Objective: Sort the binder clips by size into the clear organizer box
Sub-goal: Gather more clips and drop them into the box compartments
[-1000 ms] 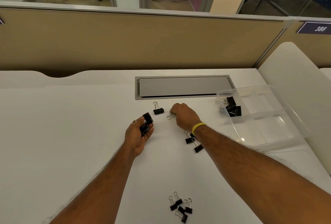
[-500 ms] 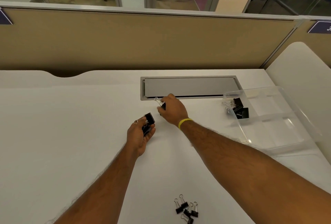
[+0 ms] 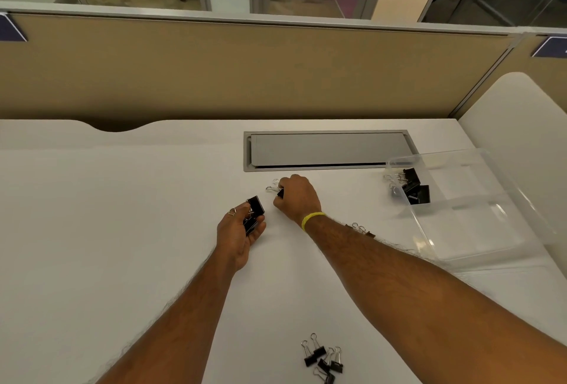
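White desk [image 3: 122, 230], clips [image 3: 359, 228] behind right forearm [image 3: 399, 279]

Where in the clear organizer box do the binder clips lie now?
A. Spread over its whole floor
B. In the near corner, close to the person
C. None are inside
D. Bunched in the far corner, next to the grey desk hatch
D: the black binder clips sit bunched in the clear organizer box at its far corner, beside the grey hatch.

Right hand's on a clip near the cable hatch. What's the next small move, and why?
Probably lift that clip off the desk and add it to the bundle of large clips held in the left hand. The right hand pinches it, and it seems a similar size; the organizer box, with sorted clips in its far-left compartment, can wait.
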Demonstrator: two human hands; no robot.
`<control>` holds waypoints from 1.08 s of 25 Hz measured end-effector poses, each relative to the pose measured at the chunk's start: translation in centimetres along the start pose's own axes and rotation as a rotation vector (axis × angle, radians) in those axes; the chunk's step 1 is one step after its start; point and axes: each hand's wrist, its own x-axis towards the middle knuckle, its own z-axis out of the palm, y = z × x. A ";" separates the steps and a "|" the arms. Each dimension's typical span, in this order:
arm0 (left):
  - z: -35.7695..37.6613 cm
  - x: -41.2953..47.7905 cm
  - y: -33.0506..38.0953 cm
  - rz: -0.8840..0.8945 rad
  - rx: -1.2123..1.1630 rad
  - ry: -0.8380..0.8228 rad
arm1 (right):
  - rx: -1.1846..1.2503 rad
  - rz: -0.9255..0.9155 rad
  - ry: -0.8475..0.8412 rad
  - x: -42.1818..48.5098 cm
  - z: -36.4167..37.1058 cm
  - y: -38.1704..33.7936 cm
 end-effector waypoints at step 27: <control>10.8 -17.1 -9.3 -0.082 0.007 -0.335 | 1.132 0.231 0.449 -22.3 -8.5 3.7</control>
